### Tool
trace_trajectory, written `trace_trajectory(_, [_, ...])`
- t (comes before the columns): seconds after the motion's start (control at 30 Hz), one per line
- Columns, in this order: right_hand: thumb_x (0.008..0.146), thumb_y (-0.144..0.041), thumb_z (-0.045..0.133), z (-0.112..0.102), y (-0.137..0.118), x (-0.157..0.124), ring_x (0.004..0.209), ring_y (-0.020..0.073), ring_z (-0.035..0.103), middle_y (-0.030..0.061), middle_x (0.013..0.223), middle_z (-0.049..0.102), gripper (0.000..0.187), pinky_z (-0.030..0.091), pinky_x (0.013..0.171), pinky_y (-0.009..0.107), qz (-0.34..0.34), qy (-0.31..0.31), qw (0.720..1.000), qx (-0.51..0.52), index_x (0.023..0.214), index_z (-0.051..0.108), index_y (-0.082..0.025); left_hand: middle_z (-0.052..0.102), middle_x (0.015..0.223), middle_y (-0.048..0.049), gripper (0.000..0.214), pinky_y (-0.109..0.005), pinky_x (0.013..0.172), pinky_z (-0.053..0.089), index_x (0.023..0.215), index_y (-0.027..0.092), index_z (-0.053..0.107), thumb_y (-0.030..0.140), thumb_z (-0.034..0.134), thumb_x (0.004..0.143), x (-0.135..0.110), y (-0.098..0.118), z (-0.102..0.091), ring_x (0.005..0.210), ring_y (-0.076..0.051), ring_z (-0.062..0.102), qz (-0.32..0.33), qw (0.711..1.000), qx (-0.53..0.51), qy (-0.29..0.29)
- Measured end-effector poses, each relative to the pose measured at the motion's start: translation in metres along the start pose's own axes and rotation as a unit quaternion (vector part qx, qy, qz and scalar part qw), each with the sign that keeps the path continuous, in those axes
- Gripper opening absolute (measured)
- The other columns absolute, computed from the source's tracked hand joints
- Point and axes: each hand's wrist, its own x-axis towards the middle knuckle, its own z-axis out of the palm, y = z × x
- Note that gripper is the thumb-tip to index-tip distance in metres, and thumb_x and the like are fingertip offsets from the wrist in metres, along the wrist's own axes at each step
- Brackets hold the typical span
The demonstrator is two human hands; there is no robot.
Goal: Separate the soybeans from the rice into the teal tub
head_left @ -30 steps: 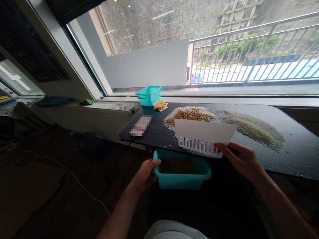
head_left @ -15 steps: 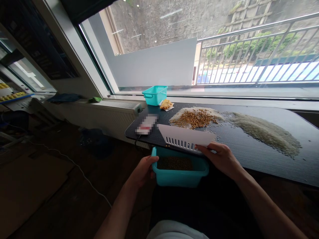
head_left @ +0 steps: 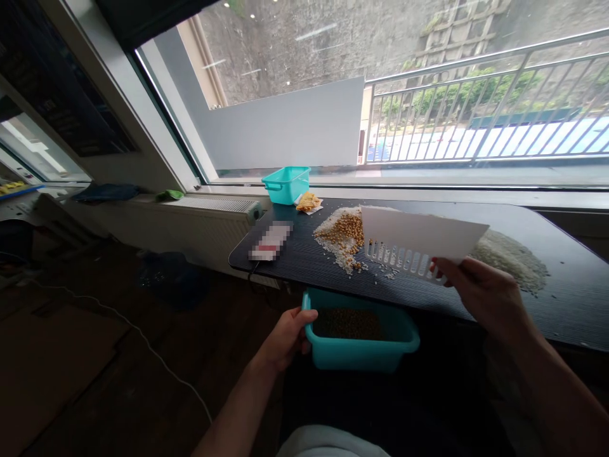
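Observation:
My left hand (head_left: 288,337) grips the left rim of a teal plastic bin (head_left: 356,353), thumb over the edge. Small brown grains or beans (head_left: 349,322) cover the bin's floor, in shadow below the table edge. In my right hand (head_left: 480,287) is a white slotted scoop (head_left: 423,236), pinched at its right end and tilted above the table. Its slots hang over a heap of yellow-brown beans (head_left: 346,230) mixed with white grains (head_left: 327,237), and its flat part hides much of that heap. Farther right lies a pile of pale grains (head_left: 516,259), partly behind the scoop and my hand.
On the dark table (head_left: 295,266) a second teal bin (head_left: 287,186) stands at the back left. Beside it is a yellowish snack-like item (head_left: 308,202) on paper. A blurred-out device (head_left: 272,241) with a cable lies at the left edge. A radiator (head_left: 219,222) adjoins the table.
My right hand has carried the scoop from above the bin to the right, over the heap on the table. The bin and my left hand appear slightly lower and farther right as the view shifts.

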Motion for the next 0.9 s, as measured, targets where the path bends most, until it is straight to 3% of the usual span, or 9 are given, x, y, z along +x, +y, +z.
trace_trajectory(0.27, [0.069, -0.055, 0.067, 0.011, -0.006, 0.004, 0.054, 0.0133, 0.051, 0.0017, 0.057, 0.060, 0.035, 0.043, 0.054, 0.026, 0.005, -0.069, 0.997, 0.031, 0.063, 0.066, -0.021, 0.041, 0.042, 0.0086, 0.039, -0.019, 0.033, 0.029, 0.061, 0.019, 0.049, 0.048, 0.074, 0.061, 0.001, -0.005, 0.005, 0.032, -0.006, 0.039, -0.012, 1.000, -0.005, -0.003])
trace_trajectory(0.9, [0.068, -0.059, 0.067, 0.003, -0.010, -0.004, 0.057, 0.0148, 0.052, 0.0029, 0.058, 0.061, 0.041, 0.042, 0.056, 0.028, -0.003, -0.058, 0.998, 0.021, 0.064, 0.067, -0.018, 0.041, 0.044, 0.0085, 0.038, -0.018, 0.034, 0.030, 0.063, 0.018, 0.050, 0.047, 0.074, 0.064, -0.001, -0.006, 0.003, 0.034, -0.005, 0.039, -0.006, 1.000, -0.007, -0.004])
